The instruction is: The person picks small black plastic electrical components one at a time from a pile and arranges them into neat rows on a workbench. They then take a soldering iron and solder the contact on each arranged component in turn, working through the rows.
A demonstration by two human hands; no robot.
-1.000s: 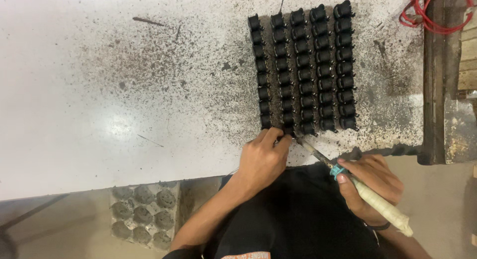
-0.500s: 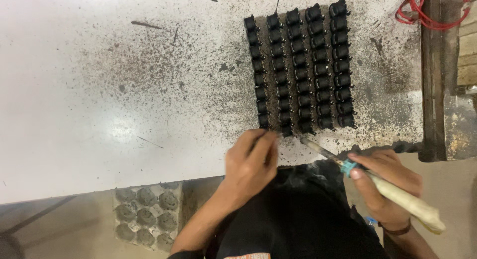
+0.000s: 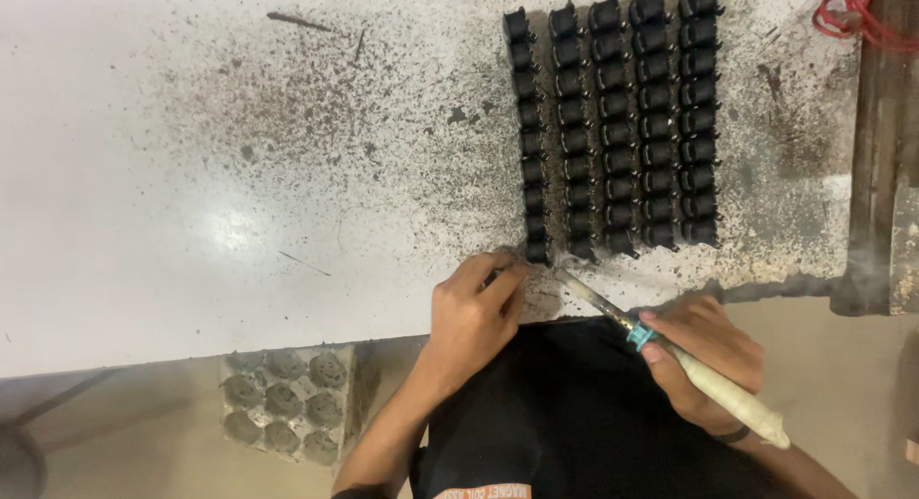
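1. Far to the left of the fingers, below the worktop's edge, a grey moulded tray (image 3: 284, 401) with round cups sits on the floor.
2. The worktop (image 3: 191, 174) is white, speckled with dark burn marks that thicken toward the fingers.
3. The left hand (image 3: 471, 312) rests at the near edge of the worktop, its fingers (image 3: 498, 274) drawn narrow together and pressed down just left of the nearest black part. They may pinch something thin there, but the view is too small to tell.
4. Just beyond and to the right of those fingers stand the black parts (image 3: 613, 126), small blocks lined up in five straight rows that run away from the person. The nearest block of the leftmost row (image 3: 537, 252) lies just beside the left fingertips.
5. The soldering iron (image 3: 670, 351) slants from lower right to upper left; its metal tip reaches that same nearest block, between the two hands.
6. The right hand (image 3: 708, 365) is wrapped around the iron's pale handle, with fingers (image 3: 661, 336) closed on it near a teal collar. The handle's end sticks out past the wrist, which wears a dark band.
7. Right of these fingers, a dark wooden strip (image 3: 876, 174) borders the worktop.
8. Far beyond it, at the top corner, lies a loop of red wire (image 3: 852, 21).
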